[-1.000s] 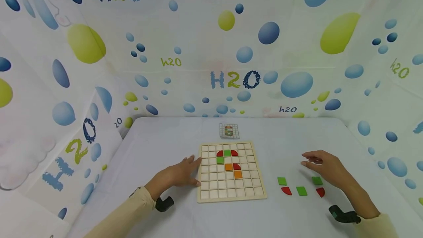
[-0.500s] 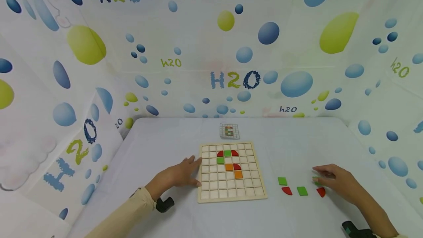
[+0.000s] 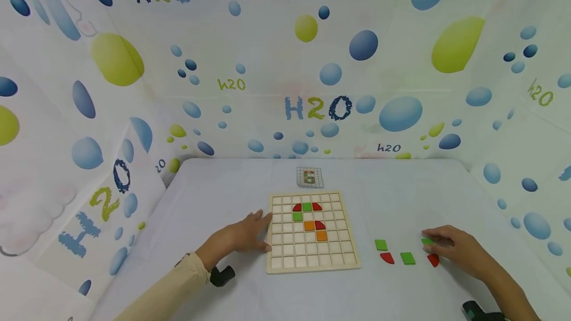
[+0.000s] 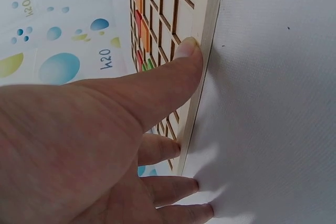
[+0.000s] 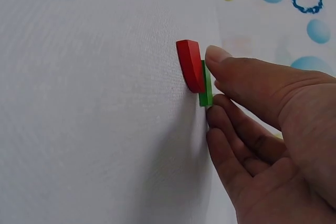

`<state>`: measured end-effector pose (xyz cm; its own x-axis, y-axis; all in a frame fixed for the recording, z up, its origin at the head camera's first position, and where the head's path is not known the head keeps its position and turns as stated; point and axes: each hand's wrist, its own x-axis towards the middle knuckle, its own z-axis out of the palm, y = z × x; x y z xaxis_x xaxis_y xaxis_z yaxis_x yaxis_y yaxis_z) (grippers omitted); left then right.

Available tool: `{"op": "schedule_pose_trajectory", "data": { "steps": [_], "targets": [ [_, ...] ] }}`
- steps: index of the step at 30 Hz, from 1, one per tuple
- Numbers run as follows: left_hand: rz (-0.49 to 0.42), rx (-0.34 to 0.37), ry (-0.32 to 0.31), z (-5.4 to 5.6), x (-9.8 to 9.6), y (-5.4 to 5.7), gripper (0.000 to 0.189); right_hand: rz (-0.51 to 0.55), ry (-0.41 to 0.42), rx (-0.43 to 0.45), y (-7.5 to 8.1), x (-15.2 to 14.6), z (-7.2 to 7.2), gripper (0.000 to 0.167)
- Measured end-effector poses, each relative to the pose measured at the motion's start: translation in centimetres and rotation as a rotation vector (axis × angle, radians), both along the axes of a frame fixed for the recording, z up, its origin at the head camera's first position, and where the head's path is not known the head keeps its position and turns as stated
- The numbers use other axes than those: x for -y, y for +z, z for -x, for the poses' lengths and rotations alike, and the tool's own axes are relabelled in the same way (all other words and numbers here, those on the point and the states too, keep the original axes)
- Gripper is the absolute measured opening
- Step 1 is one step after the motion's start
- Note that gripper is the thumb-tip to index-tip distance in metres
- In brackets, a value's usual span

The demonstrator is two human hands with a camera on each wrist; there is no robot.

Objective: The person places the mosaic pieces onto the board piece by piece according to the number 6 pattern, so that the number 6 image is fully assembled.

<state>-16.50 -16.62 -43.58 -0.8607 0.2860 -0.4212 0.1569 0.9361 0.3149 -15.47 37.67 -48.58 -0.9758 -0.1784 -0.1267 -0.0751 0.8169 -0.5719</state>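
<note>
My left hand (image 3: 244, 234) rests at the left edge of a wooden grid board (image 3: 290, 262), thumb on the frame and fingers spread along its side. The left wrist view shows the thumb (image 4: 178, 72) pressing on the pale rim. On the right, my right hand (image 3: 457, 249) pinches a green square tile (image 3: 426, 241) between thumb and fingertips, low at the tabletop. In the right wrist view that green tile (image 5: 206, 90) shows edge-on, partly behind a red quarter-circle tile (image 5: 190, 65). The board carries red, green and orange tiles in some of its cells.
Left of my right hand lie a green square (image 3: 381, 244), another green square (image 3: 408, 258) and a red quarter-circle (image 3: 387, 258). A small gridded pattern card (image 3: 310, 177) lies behind the board. The white-covered table (image 3: 223, 177) meets a printed cloth backdrop.
My right hand has come down and toward me onto the green square tile, its thumb and fingers closing at the tile's edges. My left hand stays on the board's edge.
</note>
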Motion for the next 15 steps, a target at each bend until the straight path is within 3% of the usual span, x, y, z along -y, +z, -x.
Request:
{"op": "schedule_pose_trajectory", "data": {
  "steps": [15],
  "targets": [
    [-0.003, 0.005, 0.012, -0.03, -0.16, 0.09, 0.095, 0.009, 0.024, -0.046, -0.28, -0.27, -0.54, 0.041]
  ]
}}
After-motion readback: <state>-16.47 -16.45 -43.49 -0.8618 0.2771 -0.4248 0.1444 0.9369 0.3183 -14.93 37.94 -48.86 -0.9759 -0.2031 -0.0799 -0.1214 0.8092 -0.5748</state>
